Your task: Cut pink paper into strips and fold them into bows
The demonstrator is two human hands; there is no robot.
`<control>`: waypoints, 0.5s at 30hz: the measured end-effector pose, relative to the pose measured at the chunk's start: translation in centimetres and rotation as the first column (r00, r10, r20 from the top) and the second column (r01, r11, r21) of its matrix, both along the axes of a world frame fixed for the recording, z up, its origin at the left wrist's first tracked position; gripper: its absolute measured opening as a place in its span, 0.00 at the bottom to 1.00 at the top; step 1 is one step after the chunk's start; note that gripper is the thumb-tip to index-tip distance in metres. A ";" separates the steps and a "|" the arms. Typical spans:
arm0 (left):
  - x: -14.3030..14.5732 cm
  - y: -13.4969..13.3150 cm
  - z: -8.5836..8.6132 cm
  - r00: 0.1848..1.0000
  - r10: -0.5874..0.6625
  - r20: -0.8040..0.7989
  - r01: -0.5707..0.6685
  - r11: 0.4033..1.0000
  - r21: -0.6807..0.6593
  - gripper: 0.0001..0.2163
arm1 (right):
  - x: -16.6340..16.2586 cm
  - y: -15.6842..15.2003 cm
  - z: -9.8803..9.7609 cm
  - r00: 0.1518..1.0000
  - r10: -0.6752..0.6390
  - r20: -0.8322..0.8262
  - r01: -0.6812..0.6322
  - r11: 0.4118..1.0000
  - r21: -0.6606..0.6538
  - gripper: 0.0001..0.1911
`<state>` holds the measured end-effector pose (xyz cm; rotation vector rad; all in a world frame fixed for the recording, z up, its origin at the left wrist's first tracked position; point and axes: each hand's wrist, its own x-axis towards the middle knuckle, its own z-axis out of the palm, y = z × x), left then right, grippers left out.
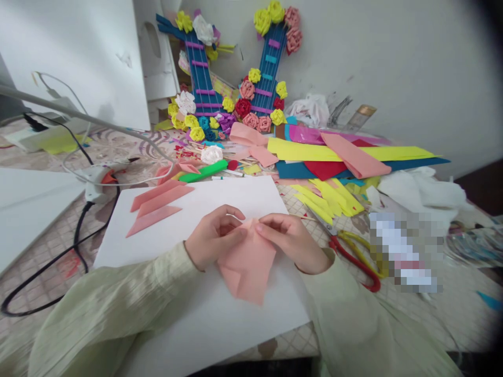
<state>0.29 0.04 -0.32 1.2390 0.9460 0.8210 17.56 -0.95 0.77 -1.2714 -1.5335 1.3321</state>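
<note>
Between my two hands hangs a piece of pink crepe paper, pinched at its upper edge and spreading downward over a white board. My left hand grips the top left of the paper with thumb and fingers. On the other side, my right hand pinches the top right corner; the fingertips of both hands nearly meet. Folded pink paper strips lie on the board to the left of my left hand. Scissors with red and yellow handles rest to the right of my right hand.
Two blue paper guitars with paper flowers lean on the wall. Yellow paper strips and stacked coloured paper lie at the right. A glue gun with a black cable sits left. White tissue lies far right.
</note>
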 end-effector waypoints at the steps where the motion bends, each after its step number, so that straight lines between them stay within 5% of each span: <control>1: 0.0 0.0 0.0 1.000 -0.007 -0.004 0.007 1.000 0.003 0.12 | 0.0 0.0 0.0 1.000 0.007 -0.001 -0.007 1.000 -0.002 0.08; 15: 0.2 -0.2 0.3 0.996 -0.075 -0.041 0.075 0.997 0.006 0.11 | -0.5 -0.3 0.0 0.998 0.065 -0.020 -0.066 0.996 -0.054 0.13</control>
